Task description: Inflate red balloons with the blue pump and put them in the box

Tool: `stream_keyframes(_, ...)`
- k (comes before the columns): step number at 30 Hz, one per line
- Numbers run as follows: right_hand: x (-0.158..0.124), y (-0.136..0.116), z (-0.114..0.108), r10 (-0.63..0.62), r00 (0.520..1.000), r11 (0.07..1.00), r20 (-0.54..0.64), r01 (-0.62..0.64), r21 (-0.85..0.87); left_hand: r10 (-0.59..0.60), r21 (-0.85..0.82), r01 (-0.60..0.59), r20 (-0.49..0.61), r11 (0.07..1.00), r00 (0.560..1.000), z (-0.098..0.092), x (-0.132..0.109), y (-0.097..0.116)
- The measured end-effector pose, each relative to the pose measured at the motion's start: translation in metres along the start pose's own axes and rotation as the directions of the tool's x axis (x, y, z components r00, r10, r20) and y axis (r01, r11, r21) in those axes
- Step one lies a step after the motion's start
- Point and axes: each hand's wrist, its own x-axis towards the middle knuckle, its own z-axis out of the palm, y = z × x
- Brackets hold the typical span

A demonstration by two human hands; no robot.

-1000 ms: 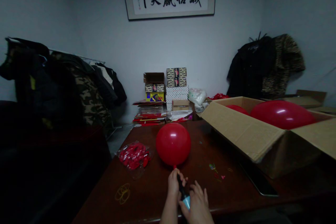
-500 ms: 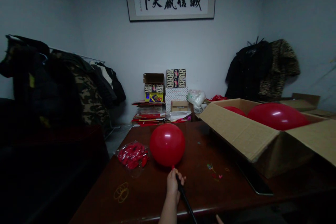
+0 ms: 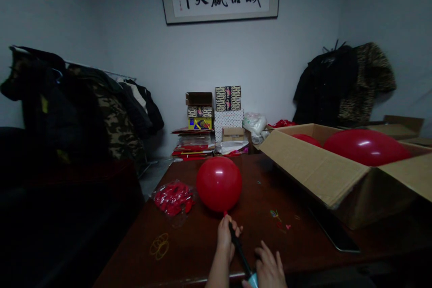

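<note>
Since the moment before, the right hand [image 3: 268, 266] has come back up into view at the bottom edge, and the black hand pump [image 3: 240, 252] now slants down toward it, its pale blue end [image 3: 253, 280] showing. Far left, a camouflage jacket [image 3: 116, 123] hangs among dark coats on a rack. On the dark wooden bench [image 3: 205, 252] lie a clear bag of deflated red balloons [image 3: 173, 198] and, nearer, a few loose rubber bands [image 3: 159, 246]. The left hand [image 3: 224, 238] is closed around the balloon's neck and the pump's tip, holding the inflated red balloon [image 3: 219, 184] upright on the pump just above the bench. The right hand is open, fingers spread, just beside the pump's pale end. Farther right, small coloured scraps [image 3: 275, 215] lie on the bench, and an open cardboard box [image 3: 313, 168] holds two more inflated red balloons [image 3: 366, 147].
</note>
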Motion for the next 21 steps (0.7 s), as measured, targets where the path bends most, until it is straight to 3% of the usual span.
stream_keyframes(8,0.038,-0.035,-0.019,0.008,1.0,0.998,-0.02,-0.006,0.069,0.039,0.051,-0.039,0.008,0.998,0.999,-0.001,0.001,0.002)
stream_keyframes(12,0.03,-0.03,-0.021,0.003,0.999,1.0,-0.034,-0.002,0.028,0.061,0.026,-0.061,-0.01,0.998,0.998,-0.001,0.002,0.002)
stream_keyframes(17,0.016,-0.016,-0.017,-0.031,0.999,0.999,0.036,0.03,0.032,0.063,0.021,-0.063,-0.03,0.998,0.998,0.001,0.0,0.001)
stream_keyframes(21,-0.004,-0.005,-0.003,-0.004,1.0,0.999,-0.027,0.003,-0.032,0.046,0.036,-0.045,-0.04,0.998,0.998,0.001,0.0,0.0)
